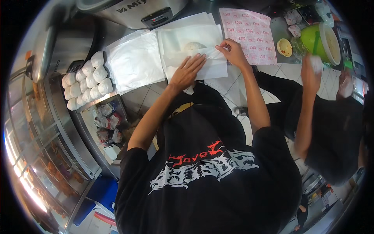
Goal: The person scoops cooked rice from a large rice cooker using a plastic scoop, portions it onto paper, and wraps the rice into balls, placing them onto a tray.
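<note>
My left hand (189,69) lies flat, palm down, on the near part of a thin white paper sheet (201,32), its fingers extended. A domed mound of cooked rice (194,46) sits on that sheet, just beyond my fingertips. The near part of the paper is folded up against the mound. My right hand (233,52) pinches the fold's right end between thumb and fingers. Left of the sheet is a stack of white wrapping papers (134,61). Beyond it, several round white wrapped bundles (91,79) stand in rows at the counter's left end.
Large rice cookers (131,13) stand behind and left. Pink printed papers (248,35) lie right, near a small yellow bowl (284,47) and a green tub (318,42). A co-worker (330,137) at right holds a white bundle (316,63). A glass display cabinet (43,146) borders the left.
</note>
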### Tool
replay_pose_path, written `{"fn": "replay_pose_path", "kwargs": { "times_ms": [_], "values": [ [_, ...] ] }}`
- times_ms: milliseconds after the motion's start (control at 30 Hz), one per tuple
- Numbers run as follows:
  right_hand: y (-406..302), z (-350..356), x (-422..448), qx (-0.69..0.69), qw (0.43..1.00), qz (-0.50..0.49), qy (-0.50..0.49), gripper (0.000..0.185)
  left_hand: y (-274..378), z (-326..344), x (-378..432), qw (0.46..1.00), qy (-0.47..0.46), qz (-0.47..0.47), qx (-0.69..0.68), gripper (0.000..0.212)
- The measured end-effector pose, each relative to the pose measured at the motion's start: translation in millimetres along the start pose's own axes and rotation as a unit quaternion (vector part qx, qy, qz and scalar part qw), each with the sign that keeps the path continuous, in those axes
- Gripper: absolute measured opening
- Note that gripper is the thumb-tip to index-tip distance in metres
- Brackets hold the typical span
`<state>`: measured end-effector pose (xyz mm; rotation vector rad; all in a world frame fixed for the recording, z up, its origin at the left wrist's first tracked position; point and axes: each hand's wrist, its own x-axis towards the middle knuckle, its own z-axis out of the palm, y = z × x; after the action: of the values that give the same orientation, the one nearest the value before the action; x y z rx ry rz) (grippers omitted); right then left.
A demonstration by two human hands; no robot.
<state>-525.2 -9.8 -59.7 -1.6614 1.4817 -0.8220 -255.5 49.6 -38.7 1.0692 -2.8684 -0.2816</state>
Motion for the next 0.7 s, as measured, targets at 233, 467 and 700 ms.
{"fn": "replay_pose_path", "kwargs": {
  "times_ms": [233, 467, 700],
  "values": [
    [29.0, 12.5, 55.0, -0.198, 0.966, -0.010, 0.167, 0.018, -8.8, 1.4, 1.5, 1.000, -0.013, 0.005, -0.019, 0.072],
    [23.2, 34.0, 69.0, -0.237, 0.950, 0.075, 0.190, 0.020, -7.5, -0.5, 2.8, 0.999, -0.024, -0.005, -0.020, 0.073],
    [29.0, 39.8, 52.7, -0.100, 0.960, -0.043, 0.259, 0.010, -4.6, 1.3, 1.9, 0.999, -0.004, -0.014, -0.042, 0.076]
  ]
}}
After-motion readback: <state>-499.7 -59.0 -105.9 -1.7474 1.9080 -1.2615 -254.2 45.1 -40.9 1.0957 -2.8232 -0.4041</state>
